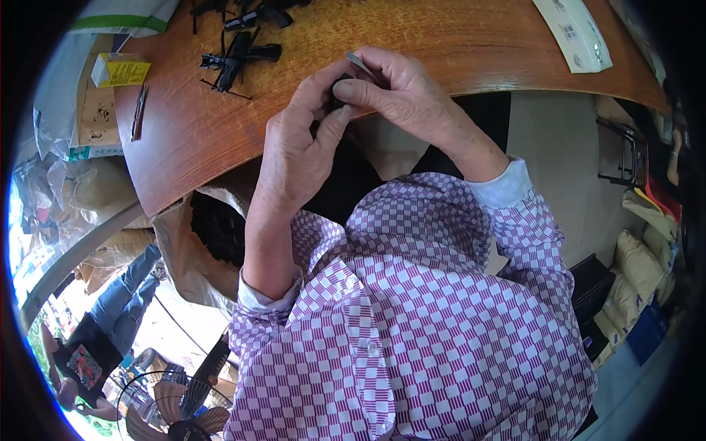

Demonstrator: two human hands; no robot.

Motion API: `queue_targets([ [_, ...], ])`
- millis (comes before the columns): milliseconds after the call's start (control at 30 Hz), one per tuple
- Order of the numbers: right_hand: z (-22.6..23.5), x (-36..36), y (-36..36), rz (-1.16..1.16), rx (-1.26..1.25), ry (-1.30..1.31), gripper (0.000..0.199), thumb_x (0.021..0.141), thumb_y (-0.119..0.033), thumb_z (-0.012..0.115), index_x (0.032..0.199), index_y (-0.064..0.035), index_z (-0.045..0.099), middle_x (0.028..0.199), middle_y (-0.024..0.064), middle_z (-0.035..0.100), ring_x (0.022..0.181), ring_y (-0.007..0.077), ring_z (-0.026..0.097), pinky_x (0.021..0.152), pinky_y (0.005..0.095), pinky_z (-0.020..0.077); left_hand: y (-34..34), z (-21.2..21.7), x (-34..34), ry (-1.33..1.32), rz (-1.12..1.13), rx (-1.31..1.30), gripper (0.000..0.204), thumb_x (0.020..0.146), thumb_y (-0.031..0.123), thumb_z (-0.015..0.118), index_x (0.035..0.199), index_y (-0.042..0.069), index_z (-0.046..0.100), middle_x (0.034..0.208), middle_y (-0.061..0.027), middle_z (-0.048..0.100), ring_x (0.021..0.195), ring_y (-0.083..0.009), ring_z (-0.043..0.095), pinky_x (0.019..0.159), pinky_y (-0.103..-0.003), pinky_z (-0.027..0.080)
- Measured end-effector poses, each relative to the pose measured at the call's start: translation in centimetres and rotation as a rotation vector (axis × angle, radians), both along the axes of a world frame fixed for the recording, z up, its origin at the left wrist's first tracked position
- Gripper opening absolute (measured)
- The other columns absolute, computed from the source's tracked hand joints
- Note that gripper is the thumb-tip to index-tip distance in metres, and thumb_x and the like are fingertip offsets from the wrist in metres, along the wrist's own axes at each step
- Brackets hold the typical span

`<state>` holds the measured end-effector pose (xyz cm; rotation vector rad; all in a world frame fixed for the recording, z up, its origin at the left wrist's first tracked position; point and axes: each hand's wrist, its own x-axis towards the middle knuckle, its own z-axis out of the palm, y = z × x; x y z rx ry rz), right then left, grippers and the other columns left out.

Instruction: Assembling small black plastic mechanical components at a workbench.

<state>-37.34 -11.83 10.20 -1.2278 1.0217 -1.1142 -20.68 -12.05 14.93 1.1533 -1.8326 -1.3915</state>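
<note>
Both hands meet at the table's front edge, over my lap. My left hand (301, 140) is closed round a small black part (340, 90), mostly hidden by the fingers. My right hand (404, 88) pinches a thin grey blade-like strip (359, 63), which shows between its fingers, and its thumb presses by the black part. To the left of the hands, a black molded piece with thin prongs (239, 62) lies on the wooden table (331, 33). Similar black pieces (265, 15) lie behind it.
A yellow and white box (123, 71) and a slim pointed tool (138, 114) are at the table's left. A white printed packet (577, 37) lies far right. Below the left edge hangs an open sack (176, 253) with black contents. A fan (176, 408) and another person (95, 338) are lower left.
</note>
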Motion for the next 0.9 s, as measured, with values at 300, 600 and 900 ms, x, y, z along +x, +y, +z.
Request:
queue_targets([
  [300,1.6,4.1,-0.1,-0.006,0.043,-0.005,0.035,0.096,-0.030,0.050,0.115,-0.0007,0.054,0.079,-0.0014,0.052,0.071,0.0037,0.054,0.060,0.0171,0.0486,0.4,-1.2,2.6,0.099,0.265,-0.012,0.035,0.090,0.000,0.054,0.125,0.001,0.051,0.099,-0.0093,0.064,0.090,-0.0132,0.061,0.078,-0.025,0.049],
  [600,2.7,8.0,-0.3,0.102,0.117,-0.047,0.035,0.100,-0.026,0.042,0.126,-0.0029,0.046,0.069,-0.0046,0.045,0.051,0.0014,0.039,0.042,0.0163,0.0291,0.6,-1.6,4.7,0.169,0.424,-0.019,0.036,0.088,-0.002,0.054,0.124,0.002,0.053,0.096,-0.0076,0.064,0.089,-0.0122,0.060,0.078,-0.025,0.049],
  [900,4.0,10.7,-1.1,0.222,0.234,-0.075,0.029,0.099,-0.022,0.044,0.124,-0.0070,0.048,0.067,-0.0051,0.045,0.051,0.0011,0.041,0.042,0.0170,0.0322,1.0,-1.5,6.8,-0.016,0.559,-0.390,0.036,0.083,-0.007,0.055,0.118,0.003,0.058,0.097,-0.0126,0.066,0.085,-0.0139,0.063,0.075,-0.026,0.050],
])
